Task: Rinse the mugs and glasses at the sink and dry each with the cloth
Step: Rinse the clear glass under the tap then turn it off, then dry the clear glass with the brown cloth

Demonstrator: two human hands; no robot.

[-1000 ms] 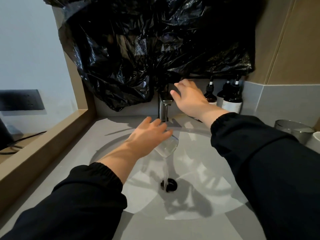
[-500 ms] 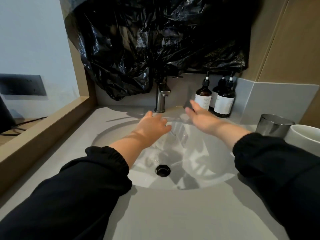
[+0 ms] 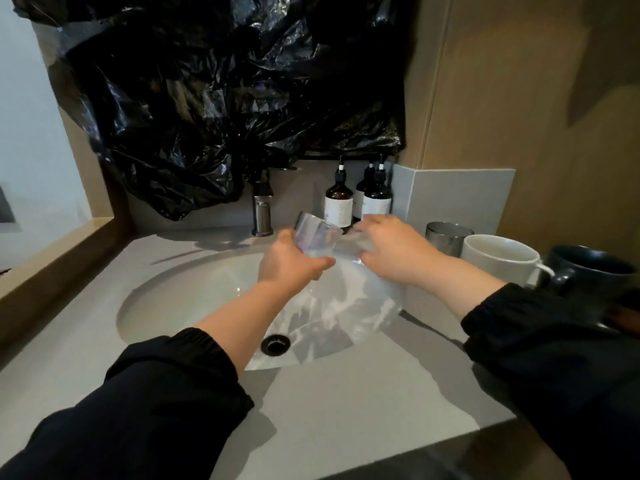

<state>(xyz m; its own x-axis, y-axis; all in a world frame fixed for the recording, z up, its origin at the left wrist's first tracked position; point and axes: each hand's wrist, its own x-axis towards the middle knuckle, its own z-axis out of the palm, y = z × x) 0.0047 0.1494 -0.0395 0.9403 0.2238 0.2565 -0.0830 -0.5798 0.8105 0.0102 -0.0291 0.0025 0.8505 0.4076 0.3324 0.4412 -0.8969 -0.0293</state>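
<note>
Hands meet over the sink (image 3: 166, 299): left hand (image 3: 289, 263) grips a tilted glass (image 3: 317, 235); right hand (image 3: 393, 249) seemingly clasps another, blurred.

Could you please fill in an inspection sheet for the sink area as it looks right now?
Surface: grey counter around a white sink; no water seen running from the faucet.
Job's things: clear glass, tilted; steel cup, white mug and dark mug on the right; no cloth seen.
Clutter: three pump bottles behind the basin.
Grippers: left hand grips the glass; right hand is at its far end, contact blurred.
Cables: nothing seen.
Surroundings: black plastic sheet above the faucet.
</note>
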